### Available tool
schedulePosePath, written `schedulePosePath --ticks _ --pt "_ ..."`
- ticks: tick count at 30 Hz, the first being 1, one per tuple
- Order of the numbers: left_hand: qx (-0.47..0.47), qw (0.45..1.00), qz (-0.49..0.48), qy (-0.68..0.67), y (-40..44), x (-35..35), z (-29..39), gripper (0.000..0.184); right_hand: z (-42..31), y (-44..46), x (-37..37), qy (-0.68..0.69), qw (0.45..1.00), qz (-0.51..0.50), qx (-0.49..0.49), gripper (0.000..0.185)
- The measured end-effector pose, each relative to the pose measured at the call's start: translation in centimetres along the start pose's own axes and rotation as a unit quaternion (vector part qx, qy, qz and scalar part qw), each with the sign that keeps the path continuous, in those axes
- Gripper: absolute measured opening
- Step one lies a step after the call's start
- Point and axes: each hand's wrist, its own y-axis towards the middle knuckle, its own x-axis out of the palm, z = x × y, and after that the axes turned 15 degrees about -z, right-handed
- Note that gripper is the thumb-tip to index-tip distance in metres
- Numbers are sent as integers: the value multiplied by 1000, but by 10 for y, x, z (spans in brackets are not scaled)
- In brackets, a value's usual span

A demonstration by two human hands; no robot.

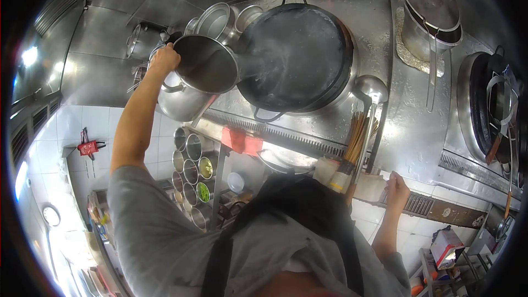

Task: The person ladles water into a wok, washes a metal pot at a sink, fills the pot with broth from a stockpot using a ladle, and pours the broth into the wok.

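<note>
My left hand is closed at the left side of a deep metal pot. The pot is tilted with its mouth towards a large dark wok on the stove. A blurred, pale stream runs from the pot's lip into the wok, whose surface looks wet and hazy. My right hand hangs by the counter's front edge, fingers curled, with nothing visible in it. Near it, a ladle rests on the counter beside a bamboo brush.
Metal bowls stand behind the pot. A strainer sits over a metal container at the back right. Another wok occupies the far right burner. Several small metal canisters are below left, near a red cloth-like item.
</note>
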Motion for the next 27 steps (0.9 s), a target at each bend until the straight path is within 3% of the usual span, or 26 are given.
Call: schedulePosePath --ticks 27 --pt "-8 1000 10 20 -17 -9 9 39 -3 6 1 -15 1000 -7 11 29"
